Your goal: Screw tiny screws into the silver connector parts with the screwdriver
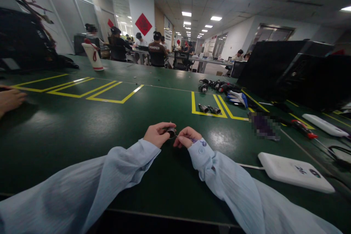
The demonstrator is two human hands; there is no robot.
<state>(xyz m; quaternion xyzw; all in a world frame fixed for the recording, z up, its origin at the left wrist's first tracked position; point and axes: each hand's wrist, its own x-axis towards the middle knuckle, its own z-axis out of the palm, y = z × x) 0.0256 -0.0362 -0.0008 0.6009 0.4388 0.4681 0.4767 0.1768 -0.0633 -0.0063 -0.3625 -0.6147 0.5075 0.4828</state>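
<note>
My left hand (157, 134) is closed around a round metal cable connector (171, 132), its open end turned toward my right hand. My right hand (188, 137) pinches a thin tool with a slim metal shaft (176, 136) that points at the connector's opening. Something purple shows behind the right fingers near the cuff; I cannot tell whether it is the tool's handle. Both hands are just above the green table (109, 124). Two similar metal connectors (214, 110) lie in a yellow-taped box beyond my right hand.
Several cabled connectors (204, 87) and a blue-white glove (237, 98) lie at the back right. A red-black screwdriver (303, 128) and a white power bank (296, 172) are on the right. A paper cup (93, 56) stands back left. Another person's hand (12, 98) is at the left edge.
</note>
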